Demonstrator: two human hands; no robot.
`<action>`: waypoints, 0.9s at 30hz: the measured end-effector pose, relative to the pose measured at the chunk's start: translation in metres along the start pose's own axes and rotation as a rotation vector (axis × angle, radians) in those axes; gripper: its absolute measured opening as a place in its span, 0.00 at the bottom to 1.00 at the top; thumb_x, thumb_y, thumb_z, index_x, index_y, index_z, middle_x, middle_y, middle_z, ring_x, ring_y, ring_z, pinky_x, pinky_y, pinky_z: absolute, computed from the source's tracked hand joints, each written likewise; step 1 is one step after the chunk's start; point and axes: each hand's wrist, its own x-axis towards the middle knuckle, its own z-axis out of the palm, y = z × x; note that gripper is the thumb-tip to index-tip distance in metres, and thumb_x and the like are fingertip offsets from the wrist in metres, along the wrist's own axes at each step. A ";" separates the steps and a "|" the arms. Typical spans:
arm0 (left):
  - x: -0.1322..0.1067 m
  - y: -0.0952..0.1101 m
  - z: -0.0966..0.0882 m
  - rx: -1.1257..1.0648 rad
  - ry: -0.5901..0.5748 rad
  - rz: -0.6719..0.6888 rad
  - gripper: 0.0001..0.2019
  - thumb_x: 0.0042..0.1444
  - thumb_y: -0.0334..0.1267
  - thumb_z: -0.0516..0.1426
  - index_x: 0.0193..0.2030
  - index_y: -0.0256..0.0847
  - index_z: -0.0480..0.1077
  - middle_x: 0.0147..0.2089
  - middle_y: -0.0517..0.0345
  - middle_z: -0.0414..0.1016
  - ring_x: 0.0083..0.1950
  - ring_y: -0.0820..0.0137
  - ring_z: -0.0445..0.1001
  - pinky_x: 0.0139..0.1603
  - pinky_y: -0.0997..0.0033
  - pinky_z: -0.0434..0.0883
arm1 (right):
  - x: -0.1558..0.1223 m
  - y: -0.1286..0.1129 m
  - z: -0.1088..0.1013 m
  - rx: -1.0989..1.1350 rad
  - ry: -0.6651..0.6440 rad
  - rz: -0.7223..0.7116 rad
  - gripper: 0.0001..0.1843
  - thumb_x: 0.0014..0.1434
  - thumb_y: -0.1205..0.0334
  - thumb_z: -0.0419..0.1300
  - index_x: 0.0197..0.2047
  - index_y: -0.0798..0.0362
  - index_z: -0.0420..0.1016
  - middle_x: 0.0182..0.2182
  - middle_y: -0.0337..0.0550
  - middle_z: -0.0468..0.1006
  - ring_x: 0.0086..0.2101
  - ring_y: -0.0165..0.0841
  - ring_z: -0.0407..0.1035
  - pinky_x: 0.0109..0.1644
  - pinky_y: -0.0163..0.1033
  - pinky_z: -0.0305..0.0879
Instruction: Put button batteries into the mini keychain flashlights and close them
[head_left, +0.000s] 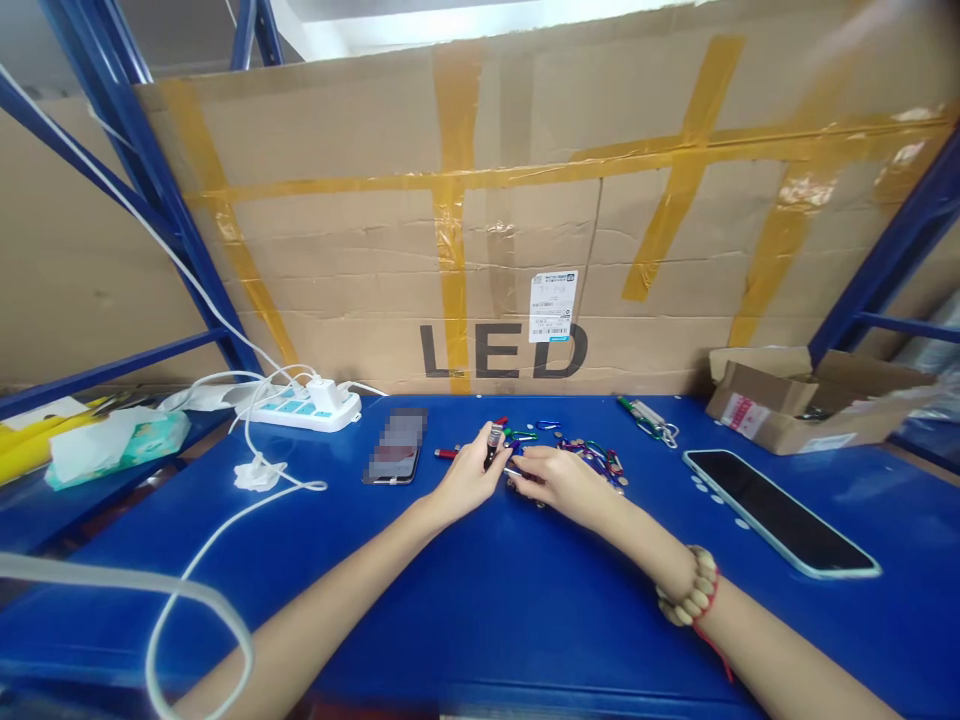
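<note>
Workshop or storeroom: blue metal racking point(161, 200), taped LED cardboard point(555, 225), power strip point(300, 409).

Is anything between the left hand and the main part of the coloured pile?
Yes: the right hand lies between the left hand and most of the pile, hiding part of its near side. Nothing else visible blocks it.

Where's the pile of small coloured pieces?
In the head view, the pile lies just right of centre, beyond the right hand and in front of the LED cardboard.
</note>
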 end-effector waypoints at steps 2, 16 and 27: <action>0.000 -0.001 0.001 0.008 0.002 -0.001 0.06 0.60 0.39 0.47 0.32 0.43 0.53 0.30 0.61 0.66 0.31 0.70 0.67 0.34 0.71 0.63 | 0.001 -0.001 0.000 0.052 0.029 0.027 0.16 0.63 0.64 0.50 0.27 0.56 0.72 0.23 0.42 0.69 0.24 0.30 0.64 0.28 0.34 0.58; -0.008 0.000 0.008 0.049 0.062 -0.201 0.15 0.65 0.46 0.39 0.44 0.42 0.60 0.22 0.64 0.65 0.27 0.68 0.69 0.33 0.70 0.63 | 0.005 0.001 -0.006 0.158 0.281 0.227 0.18 0.64 0.59 0.46 0.30 0.55 0.72 0.22 0.43 0.70 0.25 0.32 0.65 0.31 0.36 0.60; -0.009 0.007 0.009 0.257 -0.004 -0.031 0.12 0.65 0.42 0.43 0.48 0.45 0.62 0.46 0.55 0.73 0.47 0.64 0.72 0.46 0.66 0.67 | 0.005 -0.008 -0.012 0.189 0.410 0.271 0.20 0.65 0.55 0.46 0.32 0.56 0.73 0.24 0.44 0.71 0.26 0.32 0.65 0.33 0.36 0.62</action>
